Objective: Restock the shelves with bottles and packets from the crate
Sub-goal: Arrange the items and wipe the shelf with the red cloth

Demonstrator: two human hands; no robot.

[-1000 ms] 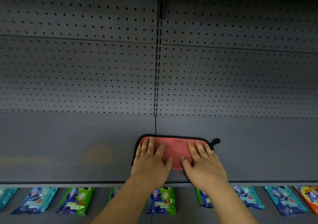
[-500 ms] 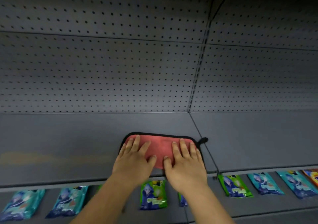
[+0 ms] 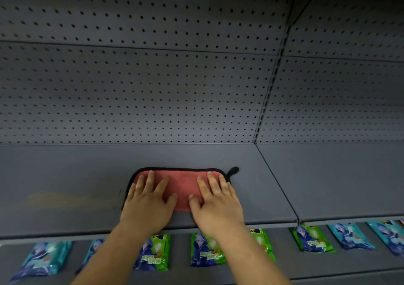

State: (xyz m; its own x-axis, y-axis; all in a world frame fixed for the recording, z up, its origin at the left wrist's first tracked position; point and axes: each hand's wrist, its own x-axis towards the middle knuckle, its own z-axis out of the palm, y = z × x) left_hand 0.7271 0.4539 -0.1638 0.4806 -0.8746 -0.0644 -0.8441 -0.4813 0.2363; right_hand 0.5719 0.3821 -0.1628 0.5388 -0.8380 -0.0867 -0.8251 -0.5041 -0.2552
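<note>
Packets: a row of green and teal packets (image 3: 206, 252) lies flat on the lower shelf (image 3: 181, 260), at 6 o'clock from your hands. No crate and no bottles are in view.
Upper shelf: the grey upper shelf (image 3: 65, 171) carries only a pink cloth (image 3: 182, 186) with black trim, its loop at the 2 o'clock corner.
Left hand: your left hand (image 3: 148, 206) lies flat on the cloth's 9 o'clock half, fingers (image 3: 150, 179) straight and spread, pressing down, gripping nothing.
Right hand: your right hand (image 3: 216, 206) presses the 3 o'clock half the same way, fingers straight, released from any grasp.
Packets against fingers: the packets sit a level below your fingers, partly hidden behind your forearms, touching neither hand.
Step, as I judge it: you are wiping the shelf before stocking it.
Risk: the cloth's near edge is close to the shelf's front lip; pull toward 6 o'clock and it may slide off onto the packets.
Risk: uneven pressure could bunch the cloth between your thumbs and leave the smudge (image 3: 65, 197) at 9 o'clock unwiped.
</note>
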